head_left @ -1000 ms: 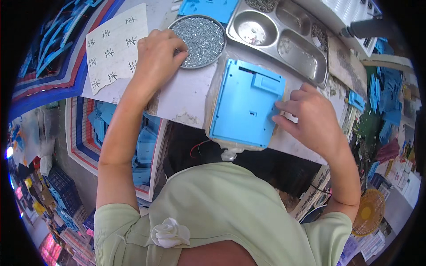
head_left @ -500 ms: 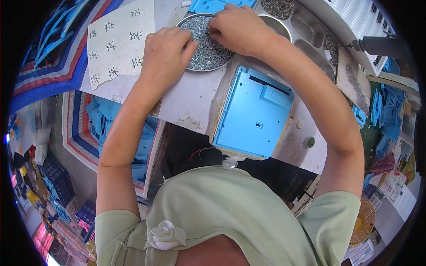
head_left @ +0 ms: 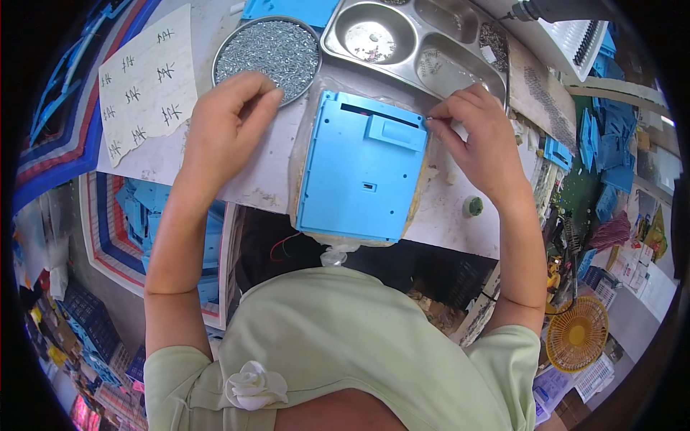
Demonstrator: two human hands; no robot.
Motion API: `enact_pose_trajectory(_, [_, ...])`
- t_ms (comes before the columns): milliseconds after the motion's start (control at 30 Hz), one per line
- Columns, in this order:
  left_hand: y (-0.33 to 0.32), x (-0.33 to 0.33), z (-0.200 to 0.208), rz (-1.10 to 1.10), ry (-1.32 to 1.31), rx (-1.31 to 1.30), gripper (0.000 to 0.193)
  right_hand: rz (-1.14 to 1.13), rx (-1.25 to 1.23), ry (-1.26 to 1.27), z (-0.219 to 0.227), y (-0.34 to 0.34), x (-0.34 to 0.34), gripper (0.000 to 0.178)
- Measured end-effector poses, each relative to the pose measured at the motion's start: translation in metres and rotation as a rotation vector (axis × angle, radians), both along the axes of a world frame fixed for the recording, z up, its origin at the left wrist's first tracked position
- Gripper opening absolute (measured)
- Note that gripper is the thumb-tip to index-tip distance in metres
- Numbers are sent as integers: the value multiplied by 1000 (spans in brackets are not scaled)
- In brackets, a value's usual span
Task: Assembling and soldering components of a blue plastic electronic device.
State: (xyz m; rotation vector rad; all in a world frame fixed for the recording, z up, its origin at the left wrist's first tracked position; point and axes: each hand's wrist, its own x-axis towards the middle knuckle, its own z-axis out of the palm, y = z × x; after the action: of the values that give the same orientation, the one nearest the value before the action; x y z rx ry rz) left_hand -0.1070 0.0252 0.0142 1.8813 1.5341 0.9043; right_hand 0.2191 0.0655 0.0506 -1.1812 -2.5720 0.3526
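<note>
A flat blue plastic panel (head_left: 352, 197) with a slot, a raised block and small holes lies on a plastic-wrapped pad in front of me. At its upper right corner my right hand (head_left: 480, 140) is closed in a pinch, with what looks like a tiny screw at the fingertips. My left hand (head_left: 226, 129) hovers by the near rim of a round metal dish (head_left: 215, 72) full of small silver screws (head_left: 269, 54). Its thumb and fingers are curled together; anything between them is hidden.
A steel compartment tray (head_left: 402, 61) with a few small parts stands behind the panel. An electric screwdriver (head_left: 560, 10) hangs at the upper right. A sheet of handwritten paper (head_left: 147, 86) lies at left. A green round piece (head_left: 473, 207) sits near the table's front edge.
Both hands have left the dish of screws. My right hand has come right and nearer, to the panel's corner; my left has drawn back to the dish's near rim. The view has shifted right.
</note>
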Motion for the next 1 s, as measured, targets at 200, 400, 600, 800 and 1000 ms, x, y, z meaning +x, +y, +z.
enact_pose_trajectory(200, [-21,7,3,2,-57,-29,8,223,-51,-242,20,29,-10,8])
enact_pose_trajectory(400, [-32,-10,4,50,-44,-44,9,296,-87,-651,32,47,-42,4])
enact_pose_trajectory(600, [-38,-22,1,96,-59,-63,9,264,-204,-903,44,55,-78,6])
enact_pose_trajectory(800, [-39,-25,-4,97,-19,-60,10,290,-369,-891,43,66,-79,9])
enact_pose_trajectory(1000, [-43,-22,1,117,-14,-67,11,218,-711,-530,29,78,-45,16])
